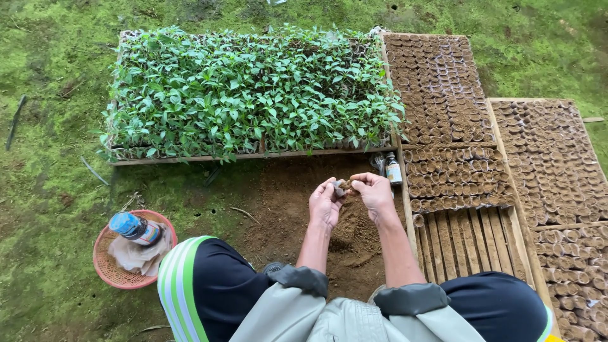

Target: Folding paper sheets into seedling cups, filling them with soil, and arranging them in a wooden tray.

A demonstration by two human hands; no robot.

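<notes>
Head view: outdoors on mossy ground, the left hand (325, 204) and right hand (374, 193) are meeting over a patch of bare soil (297, 209) — both grips pinching a small soil-filled pot (342, 186) — between a seedling tray (253, 95) and wooden racks of pots (453, 126).

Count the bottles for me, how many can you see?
2. A blue-capped bottle lies in the pink basket at left; a small brown bottle stands beside the soil pots, just beyond the hands. Others may be hidden.

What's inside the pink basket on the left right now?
In the pink basket lies a bottle with a blue cap end, resting on a crumpled pale cloth. Whatever sits beneath the cloth is covered.
</notes>
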